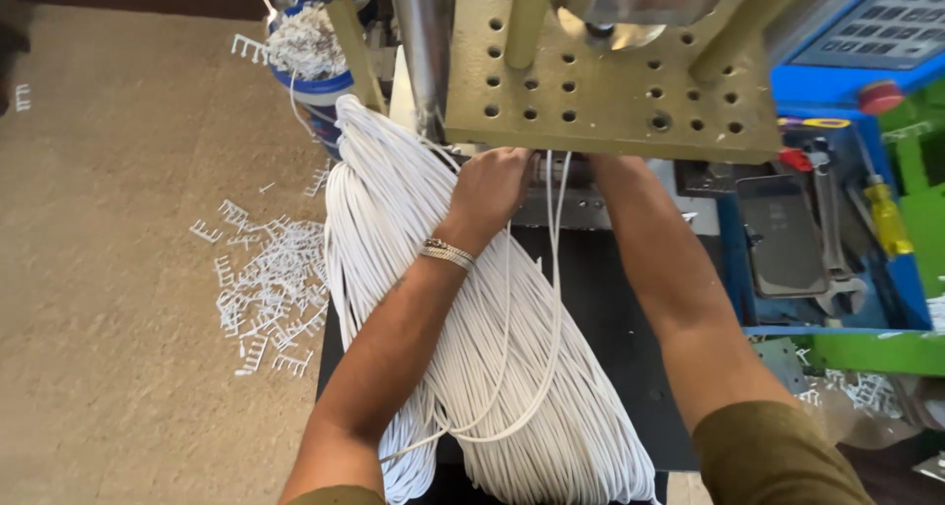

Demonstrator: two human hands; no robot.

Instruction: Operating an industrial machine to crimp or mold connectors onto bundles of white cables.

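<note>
Cords (492, 367) lie bundled across the dark surface (610, 318) toward the press plate (600, 82), so your left hand (489, 185) curls its fingers over strands at the feed, while your right hand's grip hides under the plate.

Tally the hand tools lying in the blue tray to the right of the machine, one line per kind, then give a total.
Spanner: 1
Yellow-handled screwdriver: 1
Total: 2
A dark flat slab also lies in the blue tray; it is not counted as a tool.
</note>
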